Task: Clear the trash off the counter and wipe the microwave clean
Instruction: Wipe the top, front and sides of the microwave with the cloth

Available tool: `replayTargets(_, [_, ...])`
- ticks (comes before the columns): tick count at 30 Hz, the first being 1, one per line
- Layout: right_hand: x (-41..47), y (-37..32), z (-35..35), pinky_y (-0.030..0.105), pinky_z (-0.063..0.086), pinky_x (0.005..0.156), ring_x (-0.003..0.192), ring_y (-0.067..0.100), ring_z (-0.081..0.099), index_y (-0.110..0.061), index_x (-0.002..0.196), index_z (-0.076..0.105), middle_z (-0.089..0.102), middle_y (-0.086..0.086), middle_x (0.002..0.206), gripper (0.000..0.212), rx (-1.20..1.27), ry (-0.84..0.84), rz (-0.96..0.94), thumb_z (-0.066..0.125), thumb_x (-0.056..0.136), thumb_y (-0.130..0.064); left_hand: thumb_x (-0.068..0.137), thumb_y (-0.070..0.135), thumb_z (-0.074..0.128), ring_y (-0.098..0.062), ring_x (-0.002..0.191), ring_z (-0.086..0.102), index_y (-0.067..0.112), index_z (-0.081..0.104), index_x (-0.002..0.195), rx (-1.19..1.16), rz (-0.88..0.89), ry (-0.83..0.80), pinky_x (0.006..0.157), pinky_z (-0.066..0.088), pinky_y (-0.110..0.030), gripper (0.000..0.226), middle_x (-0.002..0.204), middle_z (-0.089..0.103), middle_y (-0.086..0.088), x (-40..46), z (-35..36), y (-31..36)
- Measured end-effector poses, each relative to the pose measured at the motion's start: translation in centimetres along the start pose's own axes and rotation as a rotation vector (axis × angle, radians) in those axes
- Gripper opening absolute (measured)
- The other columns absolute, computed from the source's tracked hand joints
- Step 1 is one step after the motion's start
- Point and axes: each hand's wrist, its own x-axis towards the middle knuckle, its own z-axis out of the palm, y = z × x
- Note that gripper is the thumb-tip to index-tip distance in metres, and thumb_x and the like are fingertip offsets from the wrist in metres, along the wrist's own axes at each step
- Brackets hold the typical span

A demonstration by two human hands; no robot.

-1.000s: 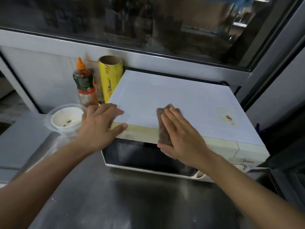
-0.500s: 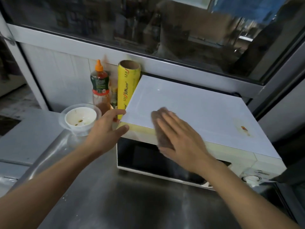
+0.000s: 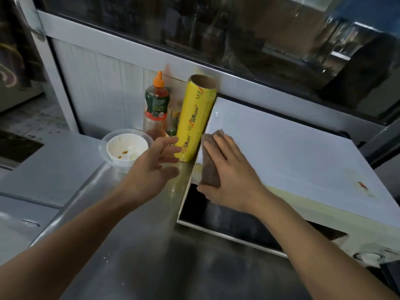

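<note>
Head view: right hand [image 3: 229, 174] flat on cloth [image 3: 208, 167] atop microwave [image 3: 292, 152]

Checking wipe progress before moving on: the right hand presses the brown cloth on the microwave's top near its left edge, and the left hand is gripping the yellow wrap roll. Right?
Not quite. The head view shows the left hand open beside the yellow wrap roll, fingers spread, not gripping it. The rest stands: the right hand presses the brown cloth on the microwave top near its left edge.
</note>
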Motion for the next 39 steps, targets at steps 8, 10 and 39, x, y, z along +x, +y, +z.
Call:
replayTargets(8, [2.0, -2.0, -0.2, 0.038, 0.030, 0.109, 0.126, 0.030, 0.039, -0.010, 0.100, 0.069, 0.060, 0.006, 0.113, 0.026, -0.007, 0.036, -0.293, 0.067, 0.080, -0.027, 0.080, -0.002, 0.065, -0.005, 0.098, 0.057, 0.029, 0.046, 0.121, 0.065, -0.008, 0.031, 0.090, 0.050, -0.034, 0.055, 0.107, 0.057, 0.012, -1.7, -1.3, -1.1])
replayTargets(10, [1.3, -2.4, 1.1, 0.041, 0.028, 0.113, 0.130, 0.031, 0.041, -0.012, 0.096, 0.071, 0.062, 0.005, 0.114, 0.018, -0.129, 0.115, -0.343, 0.061, 0.084, -0.022, 0.080, 0.001, 0.066, -0.004, 0.097, 0.057, 0.029, 0.047, 0.122, 0.081, 0.003, 0.036, 0.087, 0.049, -0.030, 0.054, 0.107, 0.058, 0.009, -1.9, -1.1, -1.2])
replayTargets(39, [-10.7, 5.7, 3.4, 0.041, 0.029, 0.112, 0.133, 0.031, 0.041, -0.022, 0.143, 0.028, 0.043, 0.006, 0.146, 0.084, -0.639, 0.378, -0.083, 0.071, 0.071, -0.036, 0.077, 0.008, 0.070, -0.018, 0.124, 0.039, 0.025, 0.046, 0.131, 0.567, 0.245, 0.028, 0.103, 0.031, -0.031, 0.061, 0.134, 0.046, 0.003, -2.6, 4.2, 0.5])
